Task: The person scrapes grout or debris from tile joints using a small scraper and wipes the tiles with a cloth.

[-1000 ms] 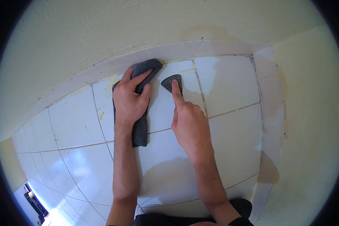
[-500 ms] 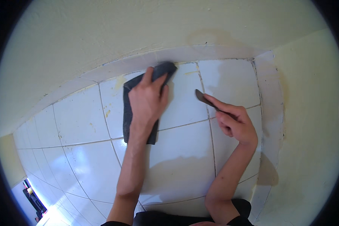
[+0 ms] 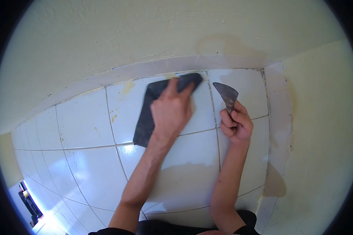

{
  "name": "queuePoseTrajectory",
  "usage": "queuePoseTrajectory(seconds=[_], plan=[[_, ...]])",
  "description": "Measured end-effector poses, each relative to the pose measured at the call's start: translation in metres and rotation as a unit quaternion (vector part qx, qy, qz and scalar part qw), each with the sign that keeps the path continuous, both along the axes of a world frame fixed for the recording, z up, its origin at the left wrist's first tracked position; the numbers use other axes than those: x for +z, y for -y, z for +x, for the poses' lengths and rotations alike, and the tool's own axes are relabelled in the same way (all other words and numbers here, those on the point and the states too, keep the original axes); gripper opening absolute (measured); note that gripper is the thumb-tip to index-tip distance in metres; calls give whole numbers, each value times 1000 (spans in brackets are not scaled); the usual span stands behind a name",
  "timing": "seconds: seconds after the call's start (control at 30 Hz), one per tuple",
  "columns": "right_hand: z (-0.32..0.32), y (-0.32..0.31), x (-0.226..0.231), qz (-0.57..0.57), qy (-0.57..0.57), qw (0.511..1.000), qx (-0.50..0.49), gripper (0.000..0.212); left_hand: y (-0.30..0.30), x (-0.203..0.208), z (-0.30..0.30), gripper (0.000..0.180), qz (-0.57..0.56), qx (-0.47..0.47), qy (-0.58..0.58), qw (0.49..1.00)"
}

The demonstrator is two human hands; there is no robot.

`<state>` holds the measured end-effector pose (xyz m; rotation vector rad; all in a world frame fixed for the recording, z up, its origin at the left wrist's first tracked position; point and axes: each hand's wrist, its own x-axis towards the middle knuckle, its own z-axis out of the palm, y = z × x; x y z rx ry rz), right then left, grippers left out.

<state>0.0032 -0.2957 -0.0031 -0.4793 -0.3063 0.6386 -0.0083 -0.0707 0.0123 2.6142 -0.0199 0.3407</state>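
Note:
My left hand (image 3: 171, 107) presses a dark grey cloth (image 3: 145, 123) against the white floor tiles (image 3: 186, 156), just short of the far wall's skirting. Its fingers are bent over the bunched far end of the cloth, while the rest trails flat toward me. To the right, my right hand (image 3: 238, 123) is closed round the handle of a putty knife (image 3: 226, 94). The knife's broad, dark blade is raised above the tiles, pointing away and to the left. Most of the handle is hidden in my fingers.
Yellowish stains (image 3: 126, 88) mark the tiles left of the cloth. A pale skirting (image 3: 141, 70) runs along the far wall, and another strip (image 3: 279, 113) follows the right wall. At the lower left, dark objects (image 3: 29, 203) stand by a bright opening.
The left hand has slid the cloth to the right along the far edge. My right hand has turned the putty knife upward, so its blade now shows broadside.

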Motion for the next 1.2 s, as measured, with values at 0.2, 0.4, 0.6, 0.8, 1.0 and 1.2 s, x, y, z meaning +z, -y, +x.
queuePoseTrajectory(seconds=[0.2,0.4,0.6,0.8,1.0,1.2], plan=[[3,1,-3,-21,47,999,-3,57,-51,3,4,35,-42,91,5,995],[20,-6,-18,122,37,992,-13,66,-48,-7,5,37,-1,34,31,999],[14,-15,-12,200,-9,971,-132,54,4,-6,-5,21,-21,-227,37,973],[3,-9,19,-84,-40,979,-183,39,15,3,7,26,-33,-92,18,995],[5,-19,34,-355,-16,913,-201,28,5,-9,38,34,-144,-39,24,988],[3,-22,38,-420,-56,871,-250,25,2,7,32,38,-210,-25,-68,975]])
